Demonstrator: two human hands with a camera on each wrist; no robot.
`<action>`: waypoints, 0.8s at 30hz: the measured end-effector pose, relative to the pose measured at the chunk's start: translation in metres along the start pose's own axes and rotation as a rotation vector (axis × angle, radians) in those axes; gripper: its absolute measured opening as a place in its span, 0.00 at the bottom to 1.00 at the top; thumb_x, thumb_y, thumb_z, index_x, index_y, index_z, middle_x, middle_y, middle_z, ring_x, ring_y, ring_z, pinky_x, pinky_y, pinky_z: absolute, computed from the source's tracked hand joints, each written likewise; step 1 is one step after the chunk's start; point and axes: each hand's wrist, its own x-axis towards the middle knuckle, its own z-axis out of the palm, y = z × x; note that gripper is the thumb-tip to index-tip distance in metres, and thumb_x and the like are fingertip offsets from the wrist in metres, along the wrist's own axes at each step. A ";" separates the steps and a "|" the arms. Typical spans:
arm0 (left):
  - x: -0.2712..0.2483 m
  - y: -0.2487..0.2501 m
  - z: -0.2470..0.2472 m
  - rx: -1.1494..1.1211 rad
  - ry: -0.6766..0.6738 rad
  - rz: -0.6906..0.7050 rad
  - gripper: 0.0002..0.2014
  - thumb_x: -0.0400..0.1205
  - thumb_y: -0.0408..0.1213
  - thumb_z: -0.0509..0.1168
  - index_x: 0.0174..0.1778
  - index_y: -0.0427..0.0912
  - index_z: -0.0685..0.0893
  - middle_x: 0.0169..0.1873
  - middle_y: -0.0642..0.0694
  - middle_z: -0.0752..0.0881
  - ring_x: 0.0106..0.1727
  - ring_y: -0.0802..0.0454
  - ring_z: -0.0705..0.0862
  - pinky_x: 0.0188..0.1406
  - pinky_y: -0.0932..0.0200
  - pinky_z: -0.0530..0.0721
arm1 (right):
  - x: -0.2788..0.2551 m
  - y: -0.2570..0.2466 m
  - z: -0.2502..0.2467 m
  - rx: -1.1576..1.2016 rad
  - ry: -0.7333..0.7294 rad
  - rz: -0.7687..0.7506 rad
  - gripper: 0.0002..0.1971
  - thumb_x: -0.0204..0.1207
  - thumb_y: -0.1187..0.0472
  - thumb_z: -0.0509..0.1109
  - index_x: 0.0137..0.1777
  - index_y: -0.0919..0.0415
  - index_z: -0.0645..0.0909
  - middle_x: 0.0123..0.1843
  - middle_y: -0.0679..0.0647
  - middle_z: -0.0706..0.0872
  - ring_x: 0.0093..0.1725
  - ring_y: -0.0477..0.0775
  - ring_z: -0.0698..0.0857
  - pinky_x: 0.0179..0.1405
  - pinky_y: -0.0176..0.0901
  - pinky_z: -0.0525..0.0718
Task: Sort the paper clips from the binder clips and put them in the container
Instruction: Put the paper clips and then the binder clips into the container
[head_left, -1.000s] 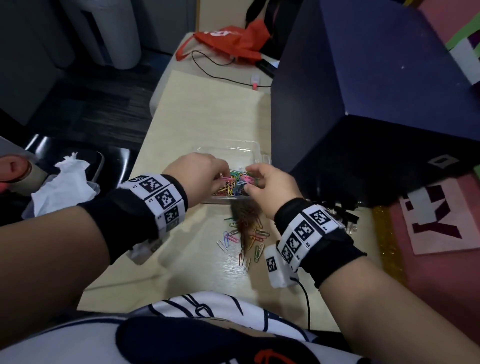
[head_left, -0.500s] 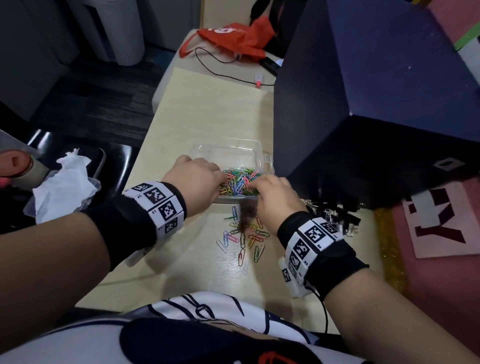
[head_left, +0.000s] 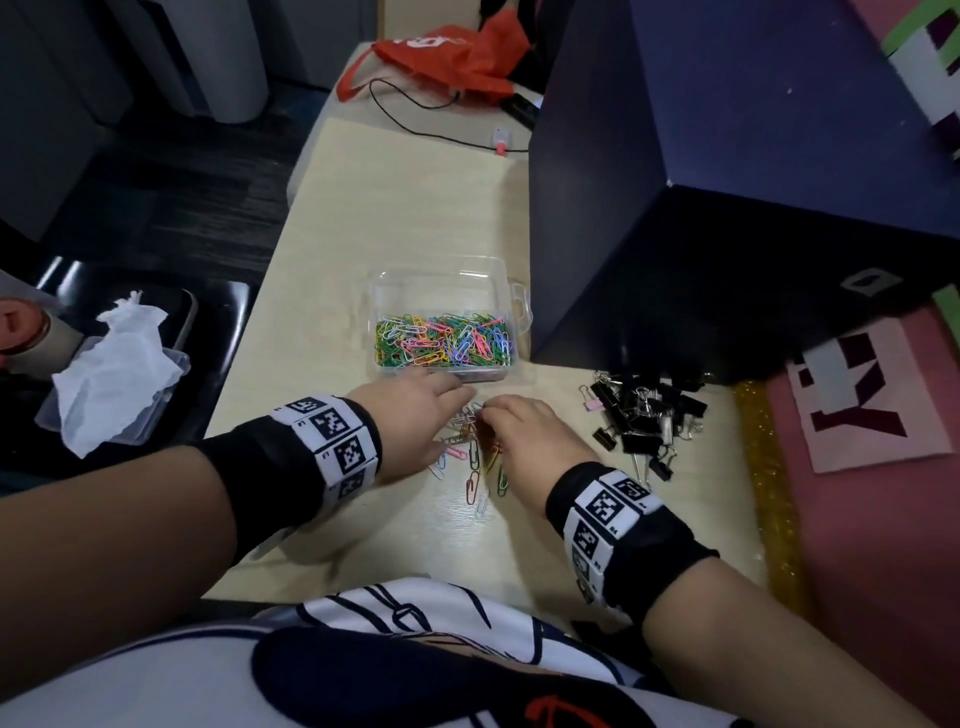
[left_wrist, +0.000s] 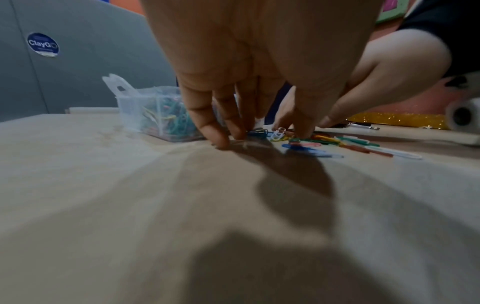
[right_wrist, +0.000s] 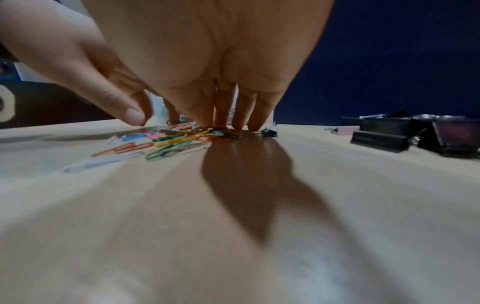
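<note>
On the worktop (head_left: 332, 291), my left hand (head_left: 410, 415) and right hand (head_left: 530, 436) rest with straight fingers on loose multicoloured paper clips (head_left: 475, 467). More fill the clear container (head_left: 441, 280); black binder clips (head_left: 644, 415) lie heaped apart.

Both forearms come in from about 7 and 5 o'clock and the hands nearly meet in the middle. Left hand (head_left: 415, 415) is palm down, fingers (left_wrist: 215, 131) reaching down with the tips on the surface. Right hand (head_left: 524, 434) does the same, fingers (right_wrist: 223, 111) bunched together, thumb sticking out toward 9 o'clock.
</note>
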 end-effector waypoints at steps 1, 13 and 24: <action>0.001 0.001 0.001 0.027 -0.004 0.014 0.35 0.78 0.53 0.63 0.80 0.47 0.60 0.75 0.49 0.68 0.73 0.45 0.68 0.73 0.50 0.71 | -0.004 0.000 0.001 0.012 0.015 -0.014 0.30 0.75 0.70 0.62 0.77 0.53 0.67 0.77 0.49 0.68 0.75 0.55 0.66 0.75 0.46 0.66; 0.007 0.012 -0.013 0.040 -0.113 -0.100 0.14 0.83 0.45 0.60 0.60 0.44 0.80 0.55 0.44 0.81 0.57 0.44 0.81 0.54 0.51 0.82 | -0.018 -0.001 -0.002 0.047 -0.069 0.056 0.40 0.67 0.50 0.77 0.78 0.46 0.62 0.72 0.50 0.63 0.69 0.56 0.70 0.70 0.50 0.75; 0.001 0.013 -0.012 -0.079 -0.115 -0.148 0.07 0.83 0.42 0.60 0.53 0.46 0.80 0.54 0.45 0.81 0.56 0.45 0.80 0.53 0.52 0.80 | -0.004 -0.008 -0.004 0.146 0.011 0.187 0.12 0.77 0.67 0.62 0.54 0.52 0.80 0.59 0.55 0.74 0.58 0.60 0.79 0.56 0.41 0.75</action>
